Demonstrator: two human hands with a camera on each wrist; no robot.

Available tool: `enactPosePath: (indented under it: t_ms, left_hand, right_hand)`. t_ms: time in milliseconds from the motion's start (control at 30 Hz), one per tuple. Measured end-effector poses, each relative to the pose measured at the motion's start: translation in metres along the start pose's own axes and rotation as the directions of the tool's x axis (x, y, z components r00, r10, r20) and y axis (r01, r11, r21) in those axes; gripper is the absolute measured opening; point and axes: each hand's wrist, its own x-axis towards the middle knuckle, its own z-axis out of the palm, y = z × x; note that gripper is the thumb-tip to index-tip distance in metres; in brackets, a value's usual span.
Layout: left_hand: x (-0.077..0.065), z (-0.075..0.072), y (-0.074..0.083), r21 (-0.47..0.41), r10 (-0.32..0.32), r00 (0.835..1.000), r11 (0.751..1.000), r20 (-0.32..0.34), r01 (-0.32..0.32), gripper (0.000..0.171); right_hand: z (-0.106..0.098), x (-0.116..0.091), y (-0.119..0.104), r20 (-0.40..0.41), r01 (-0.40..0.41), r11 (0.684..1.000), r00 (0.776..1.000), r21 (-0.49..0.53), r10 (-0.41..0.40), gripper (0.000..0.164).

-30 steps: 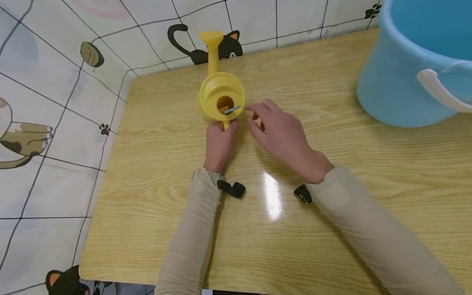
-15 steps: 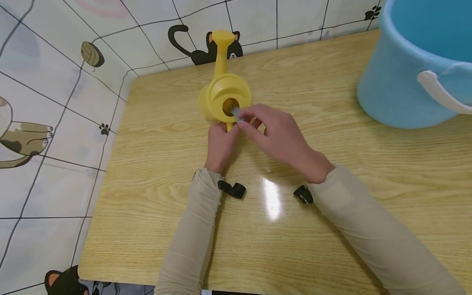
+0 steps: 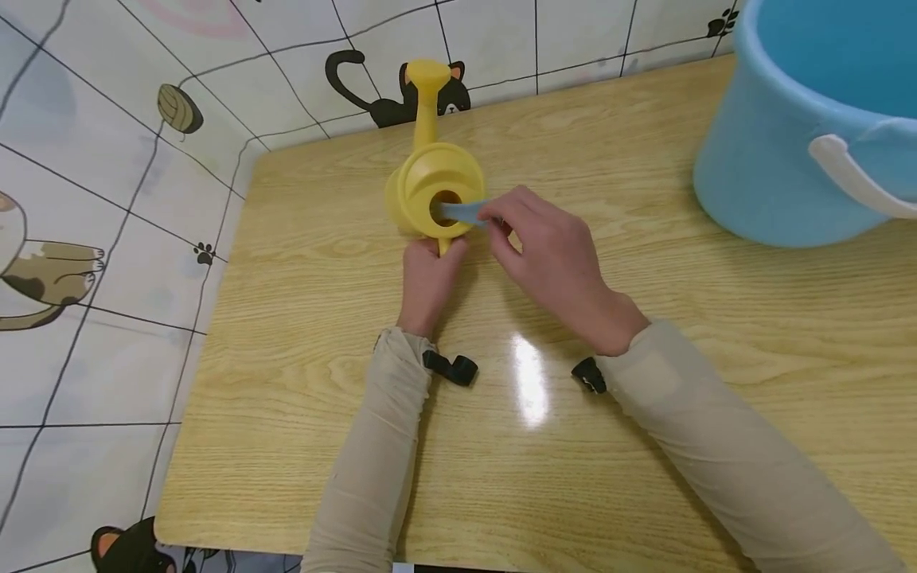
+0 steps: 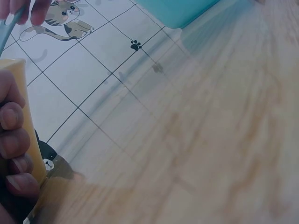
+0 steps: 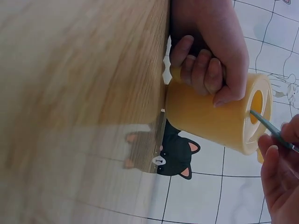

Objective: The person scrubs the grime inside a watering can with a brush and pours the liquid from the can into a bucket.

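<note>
A yellow watering can [image 3: 440,171] stands near the back of the table, its spout toward the tiled wall and its round opening facing up toward me. My left hand [image 3: 428,282] grips its handle; in the right wrist view, the left fingers [image 5: 202,70] curl round it. My right hand [image 3: 548,247] pinches a slim blue-grey utensil [image 3: 464,212] between thumb and fingers. The utensil's far end reaches into the can's opening and is hidden there, so its kind is unclear. In the left wrist view the utensil [image 4: 8,29] shows at the top left above the can [image 4: 29,121].
A large light-blue bucket [image 3: 774,167] with a white handle [image 3: 856,177] stands at the right rear. White tiles with cat drawings line the back and left of the wooden table [image 3: 286,398]. The table's left edge lies beside the wall.
My right hand reaches the utensil, takes hold of it and draws part of it out toward the right. The can has shifted slightly right; my left hand keeps its grip.
</note>
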Motion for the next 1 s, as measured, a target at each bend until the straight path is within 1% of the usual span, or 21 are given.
enactPosePath:
  t_ms: [67,133,300,400,467,567,600,667,767,833,867,900,967,1000]
  left_hand:
    - [0.0,0.0,0.0,0.007,0.004,1.0,1.0,-0.006,-0.004,0.04]
    - [0.0,0.001,0.0,0.006,0.003,1.0,1.0,-0.01,-0.003,0.04]
    - [-0.001,0.001,0.001,-0.001,0.0,1.0,1.0,-0.007,0.0,0.04]
    - [-0.001,0.001,0.001,0.007,0.007,1.0,1.0,-0.007,-0.007,0.04]
    - [-0.001,0.001,0.001,0.008,0.006,1.0,1.0,-0.007,-0.005,0.04]
    - [-0.001,0.001,0.0,0.006,0.006,1.0,1.0,-0.014,-0.006,0.04]
    - [0.0,0.001,0.0,0.004,0.006,1.0,1.0,-0.014,-0.005,0.04]
    - [0.0,0.001,0.0,-0.004,0.001,1.0,1.0,-0.015,-0.001,0.04]
    - [0.001,0.002,-0.001,-0.014,-0.001,1.0,1.0,-0.016,0.001,0.039]
    - [0.001,0.002,-0.001,-0.025,-0.006,1.0,1.0,-0.012,0.005,0.039]
    - [0.0,0.001,0.003,-0.031,-0.014,1.0,0.999,-0.009,0.014,0.038]
    - [0.0,0.001,0.003,-0.038,-0.015,1.0,0.999,-0.007,0.015,0.036]
    - [0.0,0.0,0.003,-0.054,-0.017,1.0,0.998,0.005,0.017,0.034]
    - [0.0,0.0,0.003,-0.063,-0.017,1.0,0.998,0.011,0.018,0.032]
  right_hand:
    - [-0.001,0.001,0.001,-0.02,-0.006,1.0,1.0,-0.006,0.006,0.013]
    - [-0.002,0.003,0.002,-0.021,-0.031,1.0,0.999,0.004,0.031,0.014]
    - [-0.007,0.006,0.006,-0.002,-0.142,0.988,0.99,0.062,0.142,0.024]
    - [-0.009,0.006,0.011,0.009,-0.194,0.976,0.981,0.101,0.194,0.023]
    - [-0.009,0.006,0.013,0.029,-0.238,0.963,0.971,0.127,0.236,0.023]
    - [-0.009,0.005,0.016,0.092,-0.335,0.927,0.942,0.169,0.323,0.023]
    - [-0.008,0.004,0.016,0.121,-0.372,0.91,0.927,0.183,0.354,0.022]
    - [-0.007,0.003,0.017,0.197,-0.446,0.871,0.891,0.209,0.409,0.021]
    - [-0.004,0.0,0.018,0.327,-0.543,0.796,0.828,0.267,0.455,0.026]
    - [-0.001,-0.001,0.016,0.436,-0.606,0.73,0.776,0.316,0.455,0.032]
    - [0.0,-0.001,0.015,0.488,-0.634,0.693,0.751,0.343,0.445,0.034]
    - [0.002,-0.002,0.014,0.532,-0.659,0.654,0.728,0.372,0.432,0.036]
    - [0.006,-0.004,0.011,0.596,-0.697,0.581,0.694,0.42,0.403,0.038]
    - [0.009,-0.005,0.008,0.618,-0.712,0.549,0.682,0.438,0.39,0.039]
